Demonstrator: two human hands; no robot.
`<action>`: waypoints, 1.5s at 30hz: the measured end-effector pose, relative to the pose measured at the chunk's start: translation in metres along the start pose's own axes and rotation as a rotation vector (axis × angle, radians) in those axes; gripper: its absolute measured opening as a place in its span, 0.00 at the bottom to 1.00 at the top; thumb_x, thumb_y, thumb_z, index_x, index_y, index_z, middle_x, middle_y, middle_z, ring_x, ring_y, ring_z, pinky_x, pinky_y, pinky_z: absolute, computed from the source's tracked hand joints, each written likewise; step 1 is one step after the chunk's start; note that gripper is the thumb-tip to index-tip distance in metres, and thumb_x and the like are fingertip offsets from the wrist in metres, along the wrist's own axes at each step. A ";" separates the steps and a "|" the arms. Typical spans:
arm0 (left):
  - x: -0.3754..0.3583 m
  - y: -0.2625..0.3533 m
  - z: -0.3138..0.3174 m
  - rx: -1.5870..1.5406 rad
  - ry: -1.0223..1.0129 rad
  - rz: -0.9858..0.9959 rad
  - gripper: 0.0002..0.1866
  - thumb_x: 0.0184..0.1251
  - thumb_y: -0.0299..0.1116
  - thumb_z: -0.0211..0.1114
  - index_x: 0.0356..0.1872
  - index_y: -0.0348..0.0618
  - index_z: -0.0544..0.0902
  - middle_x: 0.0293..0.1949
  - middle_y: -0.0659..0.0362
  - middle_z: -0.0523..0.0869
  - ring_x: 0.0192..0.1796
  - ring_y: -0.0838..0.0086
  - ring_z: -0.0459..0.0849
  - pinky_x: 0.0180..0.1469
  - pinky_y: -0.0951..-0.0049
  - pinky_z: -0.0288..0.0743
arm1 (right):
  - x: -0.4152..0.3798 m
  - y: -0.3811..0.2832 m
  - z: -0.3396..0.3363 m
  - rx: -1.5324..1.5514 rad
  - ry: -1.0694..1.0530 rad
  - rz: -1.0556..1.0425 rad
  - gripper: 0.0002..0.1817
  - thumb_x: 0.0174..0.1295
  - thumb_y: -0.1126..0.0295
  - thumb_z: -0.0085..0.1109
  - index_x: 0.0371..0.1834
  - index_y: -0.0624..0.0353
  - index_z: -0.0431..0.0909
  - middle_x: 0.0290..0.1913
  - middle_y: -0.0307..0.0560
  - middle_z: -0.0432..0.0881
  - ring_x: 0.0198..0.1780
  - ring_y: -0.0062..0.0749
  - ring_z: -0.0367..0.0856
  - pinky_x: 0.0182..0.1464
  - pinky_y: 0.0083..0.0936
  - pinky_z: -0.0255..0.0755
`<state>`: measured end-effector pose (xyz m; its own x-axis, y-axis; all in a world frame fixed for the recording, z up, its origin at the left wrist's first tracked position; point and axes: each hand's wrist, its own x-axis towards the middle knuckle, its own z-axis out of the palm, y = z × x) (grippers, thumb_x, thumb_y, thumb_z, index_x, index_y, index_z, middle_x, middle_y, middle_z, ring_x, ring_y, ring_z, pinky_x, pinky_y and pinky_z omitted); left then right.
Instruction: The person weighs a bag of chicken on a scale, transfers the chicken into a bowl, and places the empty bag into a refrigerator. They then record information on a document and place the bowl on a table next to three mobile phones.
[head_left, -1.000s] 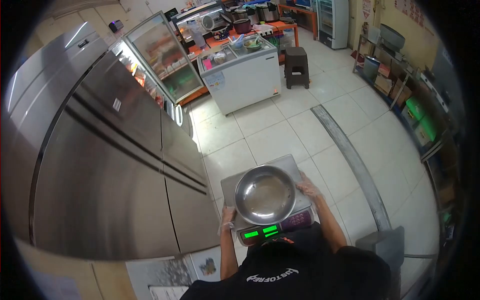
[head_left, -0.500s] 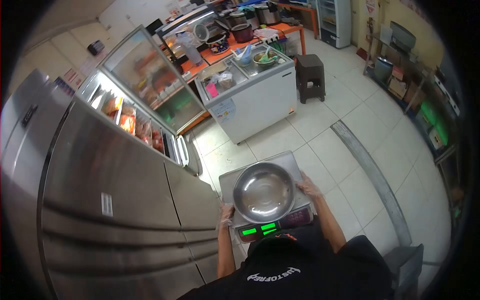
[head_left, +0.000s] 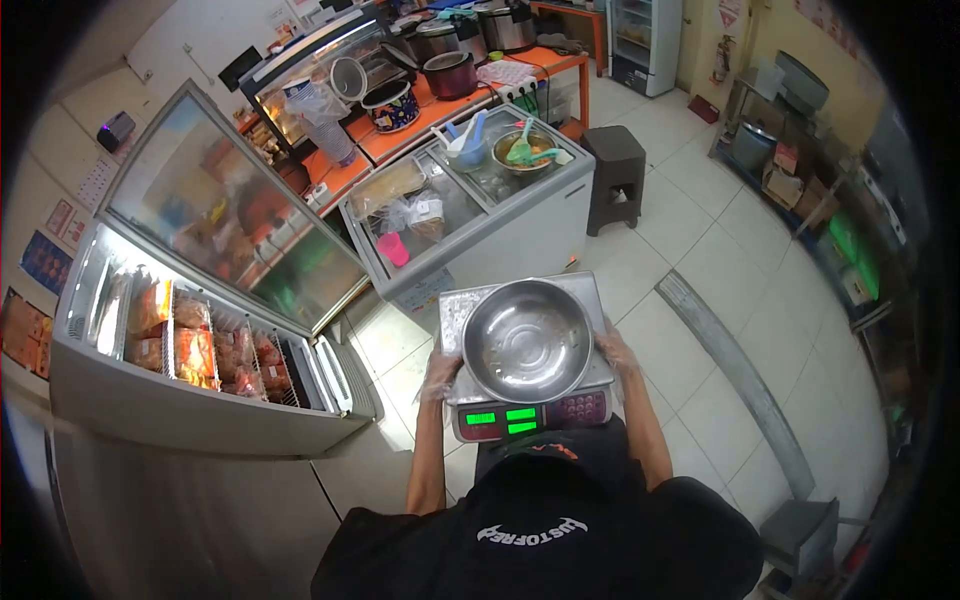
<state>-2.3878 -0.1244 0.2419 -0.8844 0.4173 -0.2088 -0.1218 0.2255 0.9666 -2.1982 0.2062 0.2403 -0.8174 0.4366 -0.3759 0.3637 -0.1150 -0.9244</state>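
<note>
My left hand (head_left: 441,374), in a thin clear plastic glove, is closed on the left side of a digital weighing scale (head_left: 459,312). On the opposite side my right hand (head_left: 615,352), gloved the same way, grips the scale too. A wide, shiny metal bowl (head_left: 530,345) rests on the scale's plate, with a few wet-looking marks inside. Green digits glow on the scale's display (head_left: 521,420), which faces my body. The scale is held in front of my torso above the tiled floor. My fingers are partly hidden beneath its edges.
Ahead stands a chest freezer (head_left: 490,250) with a green-spooned bowl on top. To the left, an upright fridge's glass door (head_left: 240,210) hangs open, showing bagged food. A dark stool (head_left: 613,180), a grey floor strip (head_left: 735,375) and a loaded shelf (head_left: 790,190) are to the right.
I have moved forward with the scale and bowl, past the steel cabinet. The chest freezer and open fridge now appear nearer. Both hands keep their hold on the scale.
</note>
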 end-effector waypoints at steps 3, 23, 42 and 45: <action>0.075 -0.017 -0.007 -0.034 0.004 0.000 0.43 0.52 0.37 0.76 0.70 0.43 0.65 0.55 0.53 0.83 0.53 0.71 0.81 0.55 0.72 0.75 | 0.066 -0.013 0.011 0.054 -0.018 -0.123 0.43 0.56 0.52 0.66 0.72 0.60 0.59 0.60 0.54 0.76 0.60 0.40 0.75 0.62 0.32 0.68; 0.537 -0.144 -0.002 0.159 -0.284 0.099 0.51 0.49 0.51 0.77 0.70 0.37 0.62 0.60 0.47 0.78 0.61 0.62 0.77 0.64 0.66 0.69 | 0.389 -0.157 0.064 0.074 0.211 0.012 0.41 0.57 0.69 0.63 0.74 0.59 0.55 0.68 0.56 0.67 0.68 0.42 0.66 0.69 0.32 0.58; 0.550 0.134 -0.098 1.153 0.473 0.383 0.26 0.59 0.38 0.67 0.59 0.45 0.75 0.54 0.49 0.80 0.55 0.55 0.78 0.60 0.59 0.72 | 0.469 -0.144 0.068 0.221 0.172 0.134 0.45 0.53 0.64 0.67 0.74 0.61 0.55 0.67 0.56 0.67 0.67 0.42 0.67 0.68 0.33 0.60; 0.568 0.115 -0.121 1.659 0.662 0.089 0.33 0.53 0.45 0.72 0.60 0.45 0.74 0.57 0.48 0.78 0.58 0.56 0.77 0.61 0.60 0.71 | 0.474 -0.139 0.066 0.188 0.164 0.111 0.46 0.52 0.62 0.68 0.73 0.62 0.55 0.66 0.57 0.67 0.66 0.43 0.67 0.68 0.33 0.60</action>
<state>-2.9590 0.0322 0.2525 -0.9289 0.1825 0.3223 0.0976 0.9600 -0.2624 -2.6653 0.3699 0.1863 -0.6884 0.5486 -0.4744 0.3453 -0.3273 -0.8796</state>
